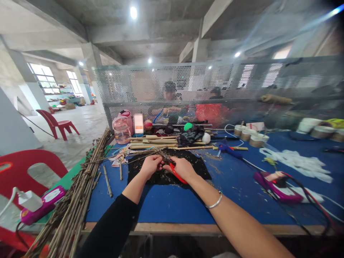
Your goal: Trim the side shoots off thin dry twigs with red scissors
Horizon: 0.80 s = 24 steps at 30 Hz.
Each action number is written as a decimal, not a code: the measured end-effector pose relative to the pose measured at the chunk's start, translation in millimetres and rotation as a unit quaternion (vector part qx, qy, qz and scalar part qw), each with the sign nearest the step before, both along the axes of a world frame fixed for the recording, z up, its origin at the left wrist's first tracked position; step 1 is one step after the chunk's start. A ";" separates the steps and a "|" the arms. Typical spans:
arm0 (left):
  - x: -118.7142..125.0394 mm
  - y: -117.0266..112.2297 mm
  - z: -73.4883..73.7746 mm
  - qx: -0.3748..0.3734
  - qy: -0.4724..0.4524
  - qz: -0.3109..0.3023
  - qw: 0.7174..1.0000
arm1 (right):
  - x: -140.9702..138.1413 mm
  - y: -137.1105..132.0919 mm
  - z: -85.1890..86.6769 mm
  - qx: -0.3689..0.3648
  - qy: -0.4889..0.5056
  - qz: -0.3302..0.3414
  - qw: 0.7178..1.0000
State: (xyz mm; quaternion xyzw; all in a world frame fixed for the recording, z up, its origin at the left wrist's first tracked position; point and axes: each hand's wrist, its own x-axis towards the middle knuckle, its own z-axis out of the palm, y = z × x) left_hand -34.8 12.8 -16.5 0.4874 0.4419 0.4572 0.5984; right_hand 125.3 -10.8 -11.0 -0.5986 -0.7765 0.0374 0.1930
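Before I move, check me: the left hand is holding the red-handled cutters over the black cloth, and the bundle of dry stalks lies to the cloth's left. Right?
Wrong hand: the head view shows the right hand holding the red-handled cutters over the black cloth. The bundle of dry stalks does lie to the cloth's left.

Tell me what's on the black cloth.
Plant scraps lie scattered on the black cloth; above it, the right hand grips red-handled scissors. What the left hand and right hand cover can't be seen.
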 end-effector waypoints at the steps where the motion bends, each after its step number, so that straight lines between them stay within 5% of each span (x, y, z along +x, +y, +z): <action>1: -0.5 0.0 -0.6 -0.002 0.015 0.007 1.000 | 0.7 0.4 -0.2 -0.003 0.004 0.001 1.000; 6: -3.1 -1.2 -0.5 0.061 0.152 0.058 0.985 | 3.7 1.6 0.5 0.003 0.064 0.030 0.998; 15: -3.7 -0.2 -3.8 0.145 0.161 0.024 0.976 | -0.5 -0.3 2.0 0.035 0.040 0.028 0.998; 24: -7.4 0.8 -3.4 0.157 0.263 0.066 0.950 | 1.4 2.4 -1.2 0.001 0.010 0.022 1.000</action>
